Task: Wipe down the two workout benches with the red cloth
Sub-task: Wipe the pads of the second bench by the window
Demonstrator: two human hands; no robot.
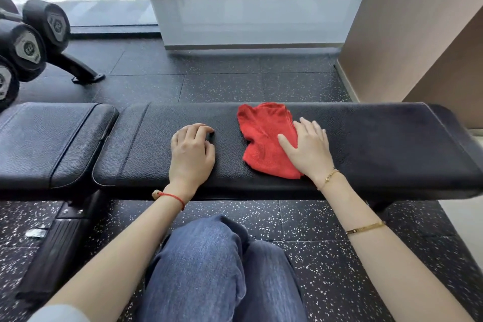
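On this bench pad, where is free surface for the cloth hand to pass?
Bare pad runs from the right hand to the pad's right end. A narrow strip lies between the red cloth and the left hand. Left of that hand, bare pad reaches the seam.

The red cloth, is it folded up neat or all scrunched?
Scrunched. The red cloth lies rumpled on the black bench, with wavy, uneven edges. The right hand presses flat on its right side.
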